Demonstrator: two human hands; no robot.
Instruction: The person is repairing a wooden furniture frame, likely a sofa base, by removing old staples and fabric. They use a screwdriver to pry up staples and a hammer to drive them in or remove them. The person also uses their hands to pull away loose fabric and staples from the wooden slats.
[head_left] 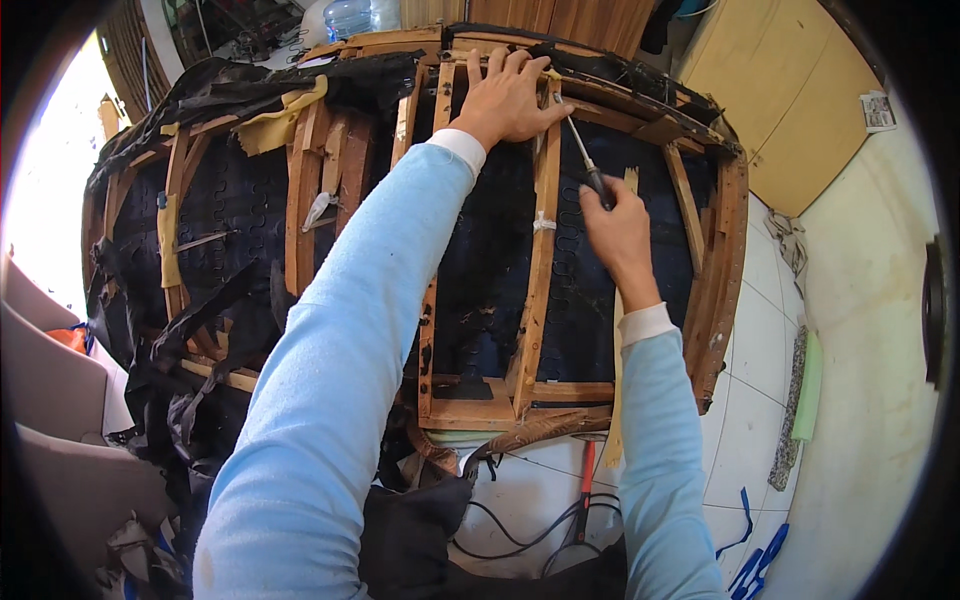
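A sofa's bare wooden frame [540,270] lies before me, with torn black cloth [210,95] along its left and far edges. My right hand [620,235] is closed round the dark handle of a screwdriver [583,150]. The metal shaft points up and left to the far rail, and its tip lies by my left thumb. On that rail rests my left hand [505,98], fingers spread and nothing seen in its grasp. Whether the tip touches wood or a staple is too small to tell.
A red-handled tool [587,470] and a black cable [500,530] lie on the white tiled floor [755,400] near me. Grey upholstered seats [60,390] stand at left. Blue straps [760,560] and a green roll [808,385] lie at right, beside the pale wall [870,400].
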